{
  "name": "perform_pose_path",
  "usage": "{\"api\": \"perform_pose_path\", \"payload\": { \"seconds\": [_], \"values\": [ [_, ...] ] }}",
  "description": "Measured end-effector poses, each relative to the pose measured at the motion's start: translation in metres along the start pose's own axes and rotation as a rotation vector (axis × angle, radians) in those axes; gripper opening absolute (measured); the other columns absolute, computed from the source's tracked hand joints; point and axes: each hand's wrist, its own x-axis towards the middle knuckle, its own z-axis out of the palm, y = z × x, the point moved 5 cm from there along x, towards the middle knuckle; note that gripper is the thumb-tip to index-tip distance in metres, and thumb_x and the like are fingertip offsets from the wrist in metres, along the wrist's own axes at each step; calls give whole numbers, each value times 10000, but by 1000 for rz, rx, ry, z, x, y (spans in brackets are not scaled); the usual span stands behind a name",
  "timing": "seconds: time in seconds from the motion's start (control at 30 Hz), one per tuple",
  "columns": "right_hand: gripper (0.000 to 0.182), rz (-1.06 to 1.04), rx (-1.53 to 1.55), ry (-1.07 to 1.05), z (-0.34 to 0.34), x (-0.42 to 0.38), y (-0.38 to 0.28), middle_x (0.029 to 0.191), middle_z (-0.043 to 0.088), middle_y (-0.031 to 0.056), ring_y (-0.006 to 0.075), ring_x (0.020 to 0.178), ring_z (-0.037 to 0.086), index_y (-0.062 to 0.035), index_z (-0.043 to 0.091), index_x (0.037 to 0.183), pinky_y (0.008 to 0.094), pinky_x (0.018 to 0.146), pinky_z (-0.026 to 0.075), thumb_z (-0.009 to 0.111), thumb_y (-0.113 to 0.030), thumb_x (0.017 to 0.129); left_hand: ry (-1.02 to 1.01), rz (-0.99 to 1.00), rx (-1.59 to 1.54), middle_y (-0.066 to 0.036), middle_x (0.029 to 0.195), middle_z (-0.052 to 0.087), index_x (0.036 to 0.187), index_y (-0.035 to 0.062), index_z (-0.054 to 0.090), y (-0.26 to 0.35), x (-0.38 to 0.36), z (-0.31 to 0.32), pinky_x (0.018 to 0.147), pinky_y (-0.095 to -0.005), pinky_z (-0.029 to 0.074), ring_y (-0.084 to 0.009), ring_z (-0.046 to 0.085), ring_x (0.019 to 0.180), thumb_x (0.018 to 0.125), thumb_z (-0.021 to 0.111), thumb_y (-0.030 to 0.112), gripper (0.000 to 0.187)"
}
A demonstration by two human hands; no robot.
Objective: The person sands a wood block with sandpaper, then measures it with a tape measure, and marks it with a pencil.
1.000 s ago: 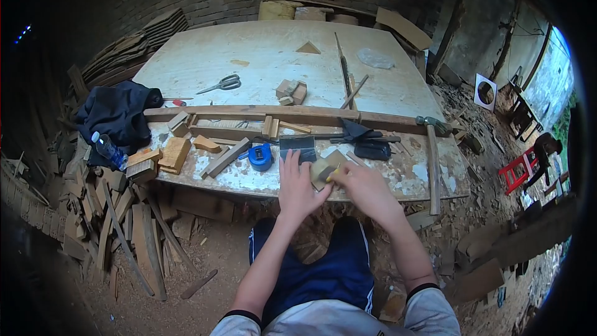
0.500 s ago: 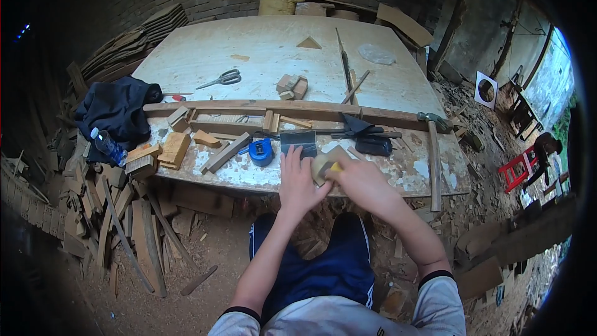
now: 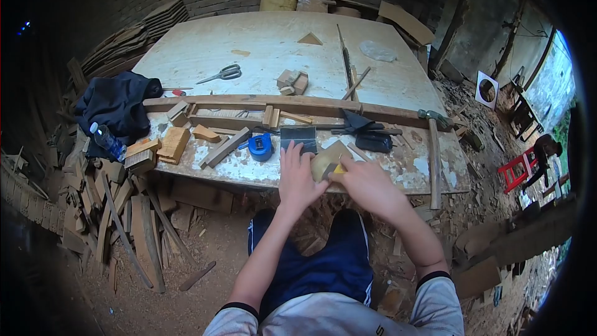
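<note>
My left hand (image 3: 297, 177) lies with its fingers spread over a dark sheet (image 3: 300, 137) that looks like sandpaper, at the table's front edge. The thumb rests by a tan, thin piece (image 3: 329, 158) on the right. My right hand (image 3: 370, 185) is closed around a small yellow tool that looks like a utility knife (image 3: 337, 168), held over the tan piece. Its tip is too small to make out. A blue tape measure (image 3: 260, 147) sits just left of the dark sheet.
Several wood blocks (image 3: 174, 144) and a bottle (image 3: 107, 142) are at the left. A long wooden beam (image 3: 249, 103) crosses the table. Scissors (image 3: 222, 74) lie behind it. A hammer (image 3: 435, 162) rests at the right, near a black pouch (image 3: 374, 143). Scrap wood covers the floor.
My right hand has shifted slightly right and down with the yellow knife, uncovering more of the tan piece. My left hand stays on the dark sheet.
</note>
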Motion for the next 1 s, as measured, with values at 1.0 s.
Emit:
{"api": "perform_pose_path", "payload": {
  "seconds": [1.0],
  "values": [
    [240, 74, 99, 8, -1, 17, 15, 1174, 745, 219, 376, 938, 829, -108, 870, 1142, 474, 836, 675, 705, -132, 969, 73, 17, -35, -232, 1438, 641, 1266, 11, 736, 0, -3, -3, 1351, -656, 292, -487, 493, 1544, 857, 932, 478, 652]
  ]
}}
